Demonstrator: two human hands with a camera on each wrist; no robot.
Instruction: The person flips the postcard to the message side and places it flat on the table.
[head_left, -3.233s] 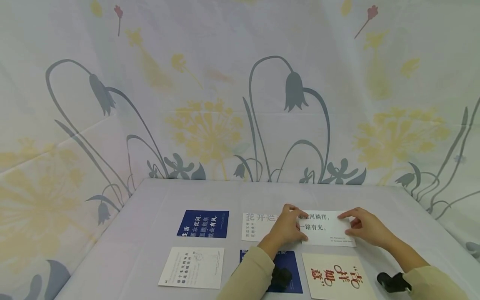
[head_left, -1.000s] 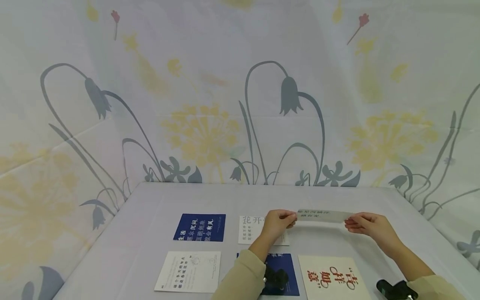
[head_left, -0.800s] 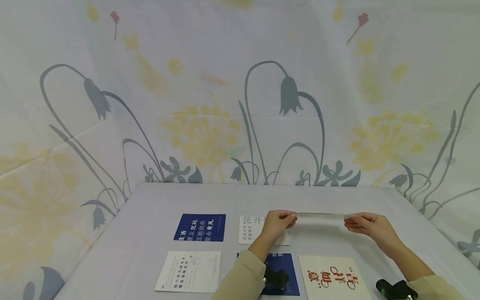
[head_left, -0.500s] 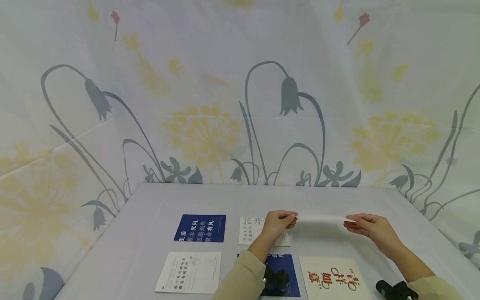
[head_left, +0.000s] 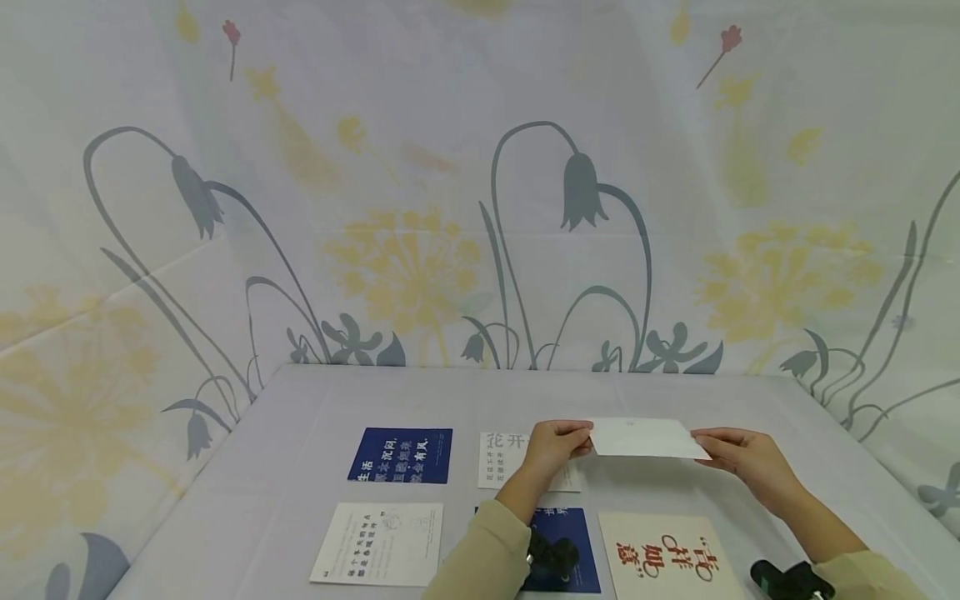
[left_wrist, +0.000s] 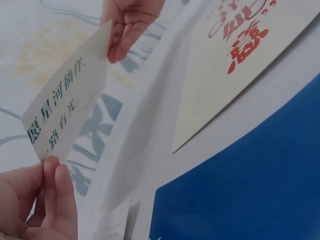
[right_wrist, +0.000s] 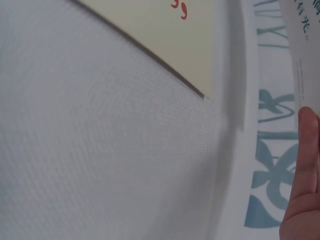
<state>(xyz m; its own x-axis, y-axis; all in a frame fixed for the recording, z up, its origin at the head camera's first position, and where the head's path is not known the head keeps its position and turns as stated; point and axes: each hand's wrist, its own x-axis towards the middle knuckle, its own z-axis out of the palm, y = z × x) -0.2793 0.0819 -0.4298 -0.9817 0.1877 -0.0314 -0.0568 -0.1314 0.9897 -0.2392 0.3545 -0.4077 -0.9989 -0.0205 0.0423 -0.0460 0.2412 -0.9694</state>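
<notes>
Above the table, a white postcard (head_left: 641, 438) is held by its two short ends. My left hand (head_left: 553, 452) pinches its left end, and my right hand (head_left: 750, 464) pinches the right end. In the head view its pale back shows, nearly blank. The left wrist view shows the printed face of the postcard (left_wrist: 65, 95), with dark Chinese characters turned away from the head camera. In the right wrist view only a strip of the postcard (right_wrist: 301, 50) appears above the right hand (right_wrist: 306, 185).
Flat on the white table (head_left: 247, 500) lie a blue card (head_left: 401, 456), a white card (head_left: 378, 544), another white card (head_left: 498, 461) partly behind the left hand, a blue card (head_left: 581, 533) under the left forearm, and a cream card (head_left: 667, 554) with red characters. A flowered cloth (head_left: 450, 183) hangs behind.
The postcard was lifted off the table's back row and tilted over between both hands. Its printed face turned away, and the plain back now faces the head camera. The other cards stay put.
</notes>
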